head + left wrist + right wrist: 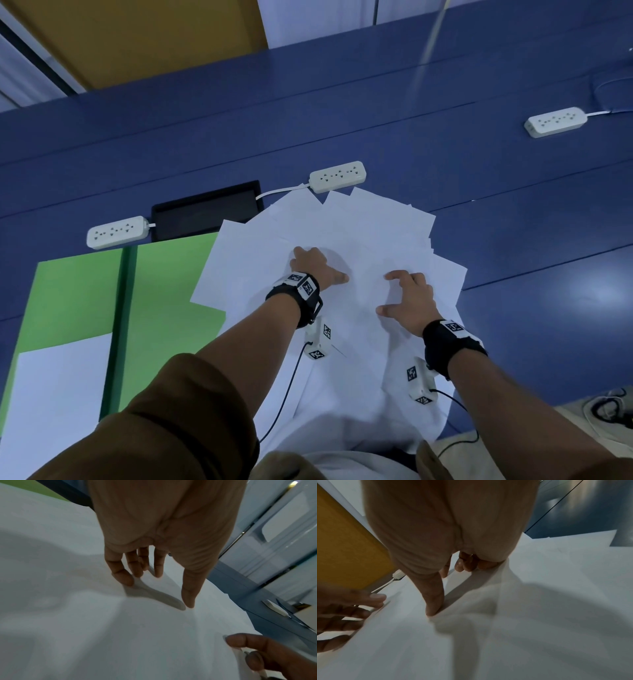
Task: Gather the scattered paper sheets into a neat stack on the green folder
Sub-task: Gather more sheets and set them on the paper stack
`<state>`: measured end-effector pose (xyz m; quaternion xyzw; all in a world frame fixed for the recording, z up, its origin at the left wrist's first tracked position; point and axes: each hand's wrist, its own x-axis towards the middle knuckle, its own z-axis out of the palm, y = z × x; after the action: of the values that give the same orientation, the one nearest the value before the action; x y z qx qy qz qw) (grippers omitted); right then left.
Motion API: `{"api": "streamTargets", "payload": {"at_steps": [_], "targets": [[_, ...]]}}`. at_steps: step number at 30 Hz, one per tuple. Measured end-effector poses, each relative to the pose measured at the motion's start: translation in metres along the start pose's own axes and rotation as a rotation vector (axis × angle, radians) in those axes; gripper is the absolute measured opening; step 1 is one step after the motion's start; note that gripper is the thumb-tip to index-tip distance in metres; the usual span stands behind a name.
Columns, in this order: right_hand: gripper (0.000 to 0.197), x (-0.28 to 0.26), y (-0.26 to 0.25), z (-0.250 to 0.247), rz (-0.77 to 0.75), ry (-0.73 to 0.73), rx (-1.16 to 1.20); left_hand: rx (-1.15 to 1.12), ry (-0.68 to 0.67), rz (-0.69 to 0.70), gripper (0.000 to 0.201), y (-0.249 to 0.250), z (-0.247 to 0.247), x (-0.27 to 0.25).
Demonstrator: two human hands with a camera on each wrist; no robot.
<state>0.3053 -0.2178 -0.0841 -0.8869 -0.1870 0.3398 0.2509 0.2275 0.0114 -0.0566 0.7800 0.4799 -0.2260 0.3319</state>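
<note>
Several white paper sheets lie fanned out and overlapping on the blue table, their left edge over the open green folder. My left hand rests on the fan with spread fingertips pressing down; in the left wrist view the left hand touches the paper with fairly straight fingers. My right hand sits a little to the right. In the right wrist view the right hand has its thumb and curled fingers drawn in on the paper sheets, which buckle up between them.
One white sheet lies on the folder's near left part. Three white power strips and a black tray sit behind the papers. Bare blue table lies to the right.
</note>
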Motion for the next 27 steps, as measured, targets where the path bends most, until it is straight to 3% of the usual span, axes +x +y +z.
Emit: {"api": "streamTargets", "payload": {"at_steps": [3, 6, 9, 11, 14, 16, 19, 24, 27], "targets": [[0.065, 0.002, -0.008, -0.007, 0.04, -0.042, -0.016, -0.12, 0.041, 0.099, 0.086, -0.005, -0.001, 0.0], [0.051, 0.014, -0.03, -0.017, 0.038, -0.006, -0.035, -0.137, 0.047, 0.114, 0.07, -0.013, -0.013, 0.006], [0.052, 0.032, -0.062, -0.016, -0.056, 0.065, 0.0, -0.186, 0.249, 0.046, 0.052, -0.036, -0.032, 0.009], [0.068, 0.043, -0.084, -0.012, -0.086, 0.056, -0.041, -0.128, 0.357, -0.108, 0.063, -0.057, -0.045, 0.009], [0.097, 0.056, -0.104, -0.002, -0.052, -0.021, -0.292, -0.036, 0.293, -0.245, 0.09, -0.079, -0.053, 0.011], [0.1, 0.06, -0.11, 0.005, -0.022, -0.039, -0.457, -0.007, 0.252, -0.224, 0.094, -0.087, -0.052, 0.012], [0.093, 0.065, -0.111, 0.01, 0.014, -0.048, -0.501, 0.017, 0.296, -0.154, 0.083, -0.096, -0.049, 0.012], [0.055, 0.06, -0.107, 0.009, -0.032, -0.053, -0.404, 0.096, 0.347, 0.023, 0.062, -0.113, -0.04, 0.004], [0.058, 0.056, -0.102, 0.008, -0.021, -0.062, -0.298, 0.109, 0.413, 0.118, 0.049, -0.119, -0.041, -0.003]]}}
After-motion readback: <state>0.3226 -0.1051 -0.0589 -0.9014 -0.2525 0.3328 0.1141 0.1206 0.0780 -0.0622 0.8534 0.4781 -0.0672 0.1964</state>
